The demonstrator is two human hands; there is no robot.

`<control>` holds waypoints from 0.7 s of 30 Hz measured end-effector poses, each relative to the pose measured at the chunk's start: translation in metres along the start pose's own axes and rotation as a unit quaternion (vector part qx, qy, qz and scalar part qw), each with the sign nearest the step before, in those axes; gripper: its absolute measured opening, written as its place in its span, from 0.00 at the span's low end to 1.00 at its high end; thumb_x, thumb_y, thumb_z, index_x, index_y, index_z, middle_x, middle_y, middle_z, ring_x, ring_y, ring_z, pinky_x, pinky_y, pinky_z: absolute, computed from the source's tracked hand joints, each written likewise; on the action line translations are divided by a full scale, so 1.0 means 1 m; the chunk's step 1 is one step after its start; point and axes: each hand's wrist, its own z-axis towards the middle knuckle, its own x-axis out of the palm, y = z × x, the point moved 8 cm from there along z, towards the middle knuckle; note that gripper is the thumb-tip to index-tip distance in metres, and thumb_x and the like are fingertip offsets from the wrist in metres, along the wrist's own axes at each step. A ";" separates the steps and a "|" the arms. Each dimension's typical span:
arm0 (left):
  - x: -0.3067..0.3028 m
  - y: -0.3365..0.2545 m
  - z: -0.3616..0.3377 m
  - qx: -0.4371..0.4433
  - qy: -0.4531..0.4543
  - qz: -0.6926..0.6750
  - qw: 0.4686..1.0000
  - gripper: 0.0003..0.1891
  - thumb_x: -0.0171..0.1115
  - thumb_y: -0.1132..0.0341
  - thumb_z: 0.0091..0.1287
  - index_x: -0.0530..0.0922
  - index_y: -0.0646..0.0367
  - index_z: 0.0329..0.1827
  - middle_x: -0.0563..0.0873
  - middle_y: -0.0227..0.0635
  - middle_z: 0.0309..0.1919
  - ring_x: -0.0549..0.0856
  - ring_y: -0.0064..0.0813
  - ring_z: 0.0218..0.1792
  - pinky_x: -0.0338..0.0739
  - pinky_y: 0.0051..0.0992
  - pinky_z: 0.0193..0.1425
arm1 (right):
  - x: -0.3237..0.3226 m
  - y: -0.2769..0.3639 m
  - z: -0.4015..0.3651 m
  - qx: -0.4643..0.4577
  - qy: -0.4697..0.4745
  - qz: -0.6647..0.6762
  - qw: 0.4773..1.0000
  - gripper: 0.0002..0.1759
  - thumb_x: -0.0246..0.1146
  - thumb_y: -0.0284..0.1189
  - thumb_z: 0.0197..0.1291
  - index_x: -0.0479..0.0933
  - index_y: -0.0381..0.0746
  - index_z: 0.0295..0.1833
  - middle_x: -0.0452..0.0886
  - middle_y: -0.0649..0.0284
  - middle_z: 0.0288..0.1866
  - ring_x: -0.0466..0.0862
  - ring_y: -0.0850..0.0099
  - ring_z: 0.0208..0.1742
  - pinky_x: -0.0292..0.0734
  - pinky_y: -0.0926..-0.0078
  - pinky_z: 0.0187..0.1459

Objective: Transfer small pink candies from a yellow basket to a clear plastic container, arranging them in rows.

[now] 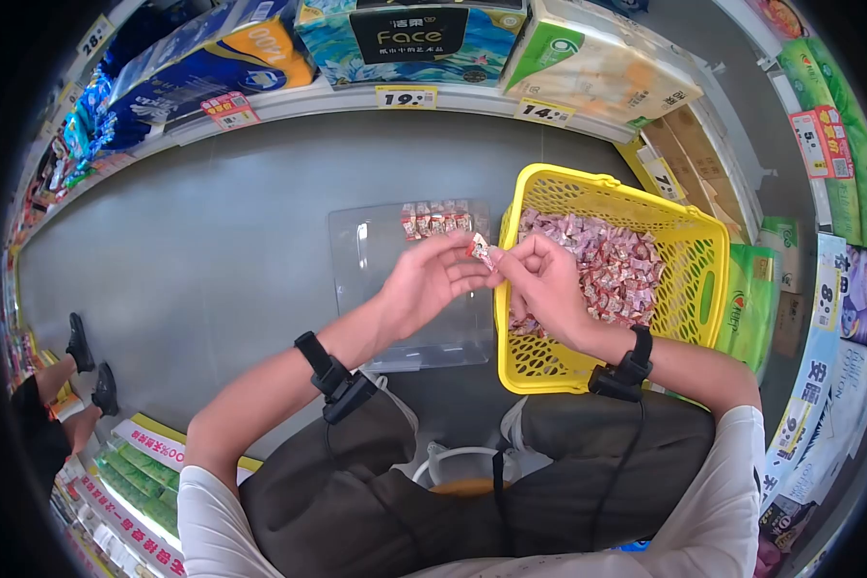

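Note:
A small red-and-white wrapped candy (481,251) is held up between my two hands, in front of the basket's left rim. My left hand (422,281) pinches its upper end, the lower fingers loosely curled. My right hand (547,287) grips its lower end between thumb and finger, over the basket. Below my left hand lies a clear plastic tray (376,332), with short rows of wrapped candies (435,214) lined up at its far side. To the right stands a yellow perforated basket (689,250) holding a heap of pink and red wrapped candies (615,265).
Shelves with tissue packs (409,43) and price tags curve around the far side and the right. A green tissue pack (749,299) sits beside the basket. Grey floor (193,241) stretches left, where another person's shoes (104,388) show. A white round stool (467,464) is between my legs.

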 end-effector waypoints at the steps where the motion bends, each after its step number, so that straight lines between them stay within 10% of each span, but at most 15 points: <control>1: 0.002 0.001 0.003 0.003 0.012 -0.011 1.000 0.10 0.58 0.64 0.76 0.78 0.57 0.55 0.84 0.36 0.51 0.85 0.32 0.51 0.80 0.32 0.59 | 0.002 -0.004 0.006 -0.001 -0.001 0.003 1.000 0.13 0.66 0.31 0.71 0.72 0.35 0.39 0.82 0.65 0.26 0.77 0.83 0.18 0.68 0.85 0.19; 13: -0.032 -0.002 0.023 0.064 -0.089 0.037 0.993 0.11 0.61 0.64 0.77 0.76 0.57 0.56 0.85 0.32 0.47 0.86 0.26 0.50 0.81 0.28 0.59 | -0.014 -0.012 0.020 -0.058 -0.043 0.027 0.997 0.11 0.63 0.32 0.73 0.78 0.36 0.39 0.75 0.77 0.23 0.65 0.91 0.22 0.57 0.85 0.23; 21: -0.138 -0.013 0.006 0.143 -0.353 0.123 0.916 0.17 0.66 0.65 0.73 0.72 0.60 0.59 0.84 0.35 0.42 0.85 0.24 0.43 0.81 0.24 0.51 | -0.065 -0.049 0.044 -0.034 -0.111 0.029 0.993 0.13 0.60 0.33 0.73 0.75 0.39 0.34 0.68 0.74 0.20 0.63 0.85 0.19 0.55 0.82 0.20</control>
